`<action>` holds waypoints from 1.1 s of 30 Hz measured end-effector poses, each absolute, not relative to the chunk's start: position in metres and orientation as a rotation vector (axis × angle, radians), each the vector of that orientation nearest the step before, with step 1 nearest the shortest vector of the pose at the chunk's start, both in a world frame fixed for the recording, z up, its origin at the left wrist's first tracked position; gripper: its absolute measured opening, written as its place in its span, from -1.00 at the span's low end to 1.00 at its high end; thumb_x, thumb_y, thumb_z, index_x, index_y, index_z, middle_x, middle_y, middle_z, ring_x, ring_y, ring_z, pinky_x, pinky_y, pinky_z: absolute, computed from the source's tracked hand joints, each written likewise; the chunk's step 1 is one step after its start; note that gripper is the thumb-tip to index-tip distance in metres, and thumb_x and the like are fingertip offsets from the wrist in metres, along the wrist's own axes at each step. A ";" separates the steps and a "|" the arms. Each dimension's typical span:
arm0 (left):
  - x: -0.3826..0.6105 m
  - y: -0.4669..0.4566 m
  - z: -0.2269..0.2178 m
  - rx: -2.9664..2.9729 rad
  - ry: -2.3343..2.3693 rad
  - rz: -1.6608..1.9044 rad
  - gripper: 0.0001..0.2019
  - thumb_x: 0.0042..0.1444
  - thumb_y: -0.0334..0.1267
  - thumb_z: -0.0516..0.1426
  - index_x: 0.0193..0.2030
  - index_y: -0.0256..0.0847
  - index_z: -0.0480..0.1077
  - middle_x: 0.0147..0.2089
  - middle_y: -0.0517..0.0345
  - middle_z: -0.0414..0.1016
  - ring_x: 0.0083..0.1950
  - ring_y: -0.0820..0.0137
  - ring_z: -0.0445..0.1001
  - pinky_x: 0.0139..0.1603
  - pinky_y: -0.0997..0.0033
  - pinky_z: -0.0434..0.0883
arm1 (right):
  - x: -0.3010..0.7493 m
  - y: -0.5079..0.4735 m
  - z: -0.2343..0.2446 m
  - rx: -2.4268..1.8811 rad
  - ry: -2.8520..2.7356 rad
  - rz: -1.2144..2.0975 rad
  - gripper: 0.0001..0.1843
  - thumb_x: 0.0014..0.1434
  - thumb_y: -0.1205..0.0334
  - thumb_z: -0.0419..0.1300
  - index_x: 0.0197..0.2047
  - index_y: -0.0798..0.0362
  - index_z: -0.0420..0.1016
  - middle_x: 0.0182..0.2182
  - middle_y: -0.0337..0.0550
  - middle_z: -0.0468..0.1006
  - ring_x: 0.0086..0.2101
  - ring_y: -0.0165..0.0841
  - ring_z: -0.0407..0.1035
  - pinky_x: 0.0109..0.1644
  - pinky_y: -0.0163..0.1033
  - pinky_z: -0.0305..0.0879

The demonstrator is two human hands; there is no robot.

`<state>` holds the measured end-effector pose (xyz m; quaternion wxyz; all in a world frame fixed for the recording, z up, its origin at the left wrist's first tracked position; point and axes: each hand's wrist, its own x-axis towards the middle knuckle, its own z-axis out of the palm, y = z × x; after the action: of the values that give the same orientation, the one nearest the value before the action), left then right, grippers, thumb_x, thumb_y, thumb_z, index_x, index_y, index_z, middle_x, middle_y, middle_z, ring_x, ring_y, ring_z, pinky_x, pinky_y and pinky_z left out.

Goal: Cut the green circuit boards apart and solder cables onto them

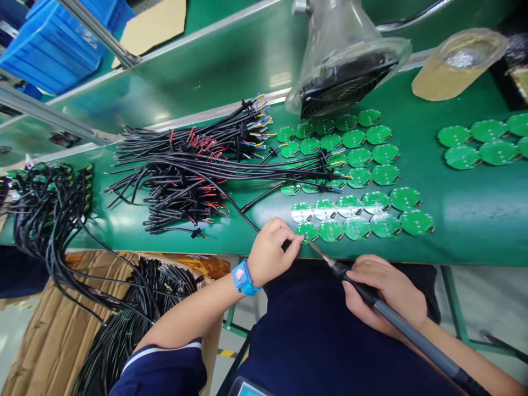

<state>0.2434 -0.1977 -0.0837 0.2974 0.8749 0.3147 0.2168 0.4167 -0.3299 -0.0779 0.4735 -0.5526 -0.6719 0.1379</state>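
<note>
My left hand (272, 251) pinches a thin black wire at the bench's front edge, its end close to a round green circuit board (307, 232). That wire runs back towards a large bundle of black cables (181, 176) with red and coloured leads. My right hand (383, 291) grips a soldering iron by its dark handle (396, 322). The iron's metal tip (320, 254) reaches towards the same board. Rows of similar round boards (358, 176) lie on the green mat (474, 220), some showing silver solder pads. Cables cross several of them.
A blue wrist strap (243, 278) circles my left wrist. A fume extractor (346, 71) with a clear hood stands behind the boards. At the left are a coiled cable heap (49, 220), a cardboard box (53, 341) holding more cables, and blue crates (53, 47).
</note>
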 end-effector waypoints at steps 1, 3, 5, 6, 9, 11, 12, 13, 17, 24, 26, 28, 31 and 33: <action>0.244 -0.198 -0.084 2.336 0.836 0.580 -0.87 0.11 -0.29 0.11 -0.44 -0.25 0.34 -0.40 0.11 0.36 -0.31 0.42 0.34 -0.25 0.36 0.34 | 0.417 -0.330 -0.078 -1.364 -1.669 0.359 -0.79 0.03 0.46 0.15 -0.24 0.06 0.33 -0.60 -0.29 0.41 -0.54 -0.42 0.32 -0.37 -0.19 0.38; 0.244 -0.198 -0.085 2.357 0.831 0.589 -0.87 0.11 -0.30 0.11 -0.44 -0.25 0.35 -0.40 0.10 0.36 -0.30 0.42 0.34 -0.25 0.36 0.34 | 0.418 -0.331 -0.080 -1.382 -1.694 0.370 -0.83 0.03 0.45 0.15 -0.27 0.06 0.33 -0.60 -0.28 0.41 -0.54 -0.42 0.32 -0.37 -0.19 0.38; 0.244 -0.199 -0.086 2.378 0.828 0.596 -0.87 0.11 -0.30 0.10 -0.44 -0.25 0.35 -0.40 0.10 0.36 -0.30 0.42 0.34 -0.25 0.36 0.34 | 0.417 -0.332 -0.080 -1.389 -1.688 0.357 -0.83 0.04 0.44 0.15 -0.27 0.07 0.33 -0.58 -0.27 0.41 -0.53 -0.42 0.33 -0.34 -0.18 0.39; 0.244 -0.199 -0.086 2.389 0.827 0.600 -0.87 0.11 -0.30 0.10 -0.44 -0.25 0.34 -0.40 0.10 0.36 -0.30 0.42 0.34 -0.26 0.36 0.34 | 0.417 -0.332 -0.081 -1.392 -1.682 0.351 -0.84 0.04 0.43 0.15 -0.26 0.07 0.33 -0.58 -0.27 0.41 -0.52 -0.42 0.33 -0.33 -0.18 0.39; 0.244 -0.199 -0.088 2.424 0.821 0.603 -0.87 0.12 -0.30 0.09 -0.43 -0.24 0.33 -0.40 0.10 0.37 -0.30 0.42 0.34 -0.26 0.36 0.33 | 0.415 -0.333 -0.081 -1.405 -1.710 0.354 -0.88 0.06 0.41 0.13 -0.28 0.07 0.34 -0.59 -0.27 0.41 -0.53 -0.42 0.33 -0.34 -0.17 0.39; 0.244 -0.199 -0.088 2.444 0.815 0.600 -0.87 0.12 -0.29 0.09 -0.43 -0.23 0.33 -0.39 0.11 0.37 -0.29 0.41 0.34 -0.25 0.36 0.34 | 0.415 -0.333 -0.080 -1.409 -1.760 0.361 -0.90 0.06 0.41 0.12 -0.31 0.06 0.34 -0.59 -0.26 0.40 -0.55 -0.42 0.32 -0.35 -0.17 0.40; 0.244 -0.199 -0.089 2.451 0.812 0.597 -0.88 0.13 -0.29 0.09 -0.42 -0.23 0.33 -0.39 0.11 0.37 -0.29 0.41 0.34 -0.25 0.36 0.34 | 0.416 -0.334 -0.079 -1.406 -1.777 0.364 -0.91 0.06 0.41 0.12 -0.33 0.05 0.34 -0.59 -0.26 0.40 -0.56 -0.43 0.32 -0.36 -0.17 0.40; 0.244 -0.199 -0.089 2.456 0.810 0.596 -0.88 0.13 -0.29 0.09 -0.42 -0.23 0.33 -0.39 0.11 0.37 -0.29 0.41 0.34 -0.25 0.36 0.34 | 0.417 -0.334 -0.078 -1.404 -1.786 0.368 -0.91 0.06 0.41 0.11 -0.34 0.05 0.34 -0.59 -0.26 0.40 -0.56 -0.43 0.32 -0.35 -0.17 0.40; 0.244 -0.199 -0.089 2.467 0.810 0.601 -0.88 0.12 -0.30 0.09 -0.43 -0.23 0.31 -0.39 0.11 0.36 -0.30 0.42 0.35 -0.25 0.36 0.34 | 0.422 -0.334 -0.073 -1.405 -1.776 0.347 -0.89 0.05 0.42 0.14 -0.33 0.04 0.33 -0.60 -0.26 0.40 -0.55 -0.42 0.32 -0.35 -0.18 0.40; 0.245 -0.200 -0.088 2.494 0.810 0.606 -0.88 0.12 -0.31 0.08 -0.43 -0.22 0.30 -0.35 0.10 0.38 -0.26 0.41 0.37 -0.23 0.36 0.36 | 0.413 -0.332 -0.074 -1.516 -1.886 0.296 -0.88 0.05 0.37 0.19 -0.30 0.06 0.33 -0.56 -0.23 0.43 -0.51 -0.41 0.33 -0.35 -0.19 0.37; 0.245 -0.201 -0.088 2.498 0.811 0.627 -0.90 0.11 -0.31 0.09 -0.41 -0.23 0.30 -0.27 0.06 0.40 -0.20 0.39 0.38 -0.18 0.34 0.38 | 0.408 -0.333 -0.074 -1.493 -1.895 0.199 -0.79 0.00 0.39 0.24 -0.26 0.10 0.33 -0.53 -0.19 0.44 -0.48 -0.39 0.35 -0.34 -0.18 0.37; 0.245 -0.201 -0.089 2.497 0.819 0.630 -0.92 0.11 -0.32 0.09 -0.40 -0.23 0.30 -0.17 0.02 0.41 -0.13 0.37 0.39 -0.11 0.32 0.39 | 0.404 -0.333 -0.073 -1.441 -1.887 0.100 -0.73 -0.05 0.42 0.26 -0.24 0.14 0.33 -0.53 -0.16 0.43 -0.48 -0.37 0.34 -0.36 -0.18 0.36; 0.245 -0.202 -0.090 2.504 0.824 0.624 -0.93 0.10 -0.33 0.09 -0.38 -0.23 0.30 -0.09 0.00 0.42 -0.09 0.36 0.39 -0.06 0.29 0.38 | 0.400 -0.332 -0.071 -1.419 -1.881 0.040 -0.72 -0.05 0.44 0.25 -0.23 0.16 0.34 -0.54 -0.17 0.41 -0.49 -0.38 0.32 -0.38 -0.19 0.36; 0.246 -0.203 -0.091 2.511 0.826 0.629 -0.93 0.10 -0.33 0.09 -0.38 -0.22 0.29 -0.09 0.01 0.43 -0.09 0.35 0.39 -0.07 0.27 0.39 | 0.399 -0.332 -0.071 -1.441 -1.877 0.041 -0.74 -0.04 0.43 0.24 -0.23 0.13 0.34 -0.54 -0.19 0.41 -0.49 -0.38 0.33 -0.37 -0.19 0.37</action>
<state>0.2458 -0.2033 -0.0906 0.2107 0.9034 0.2972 0.2261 0.3991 -0.3319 -0.0705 0.3778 -0.5638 -0.7343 0.0160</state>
